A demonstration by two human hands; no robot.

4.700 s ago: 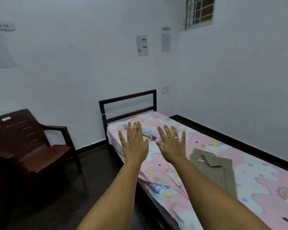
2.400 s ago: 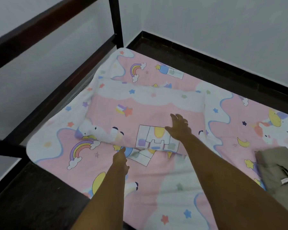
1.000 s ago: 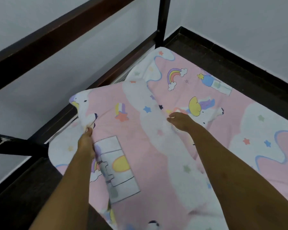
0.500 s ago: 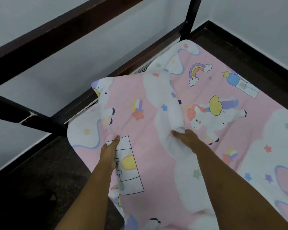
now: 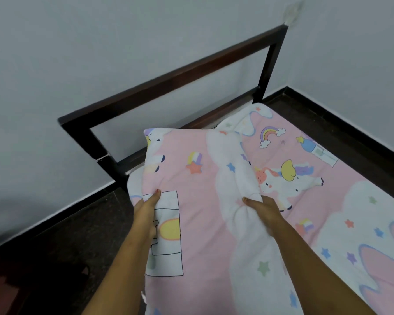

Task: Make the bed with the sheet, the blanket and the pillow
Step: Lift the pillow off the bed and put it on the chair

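Pillow step: both grips hold the pillow (image 5: 191, 178) up, just short of the headboard (image 5: 168, 80).

The left grip (image 5: 146, 209) pinches the pillow's left edge, thumb on top, the other fingers hidden underneath. The right grip (image 5: 265, 209) is clamped on a bunched fold of cover at the opposite side. The pillow is flat and soft, pink and white with stars and a castle print. It matches the sheet (image 5: 328, 201), so the right edge is hard to tell apart. It is tilted, with its far corner just in front of the headboard's lower rail and its near end running towards the person. The sheet looks already spread and smooth from the headboard down. The blanket is not in view. Next move, as I judge it: lower the pillow flat, square to the headboard and centred across the bed. It will likely sag, so support both sides until it lands.
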